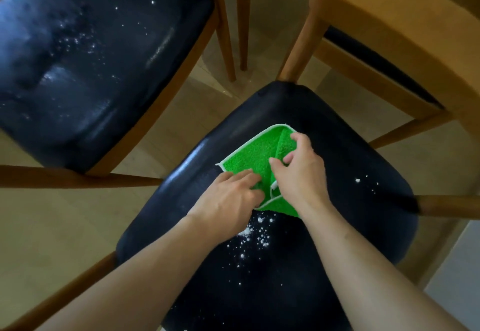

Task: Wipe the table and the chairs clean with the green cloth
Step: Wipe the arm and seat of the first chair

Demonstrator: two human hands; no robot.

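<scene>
A green cloth (pixel 253 155) with a white hem lies partly folded on the black padded seat of the near chair (pixel 350 164). My left hand (pixel 228 200) holds the cloth's near left edge with curled fingers. My right hand (pixel 298 172) pinches a folded flap of the cloth between thumb and fingers. White powder (pixel 255 234) is scattered on the seat just below the cloth, and a few specks (pixel 363 183) lie to the right. A second black-seated chair (pixel 85 57) at the upper left carries white specks and smears.
The wooden table (pixel 405 18) edge and leg fill the upper right. Wooden legs of another chair (pixel 233 18) stand at the top centre. A third chair's frame (pixel 376 81) sits under the table. Light wood floor (pixel 52 226) shows at the left.
</scene>
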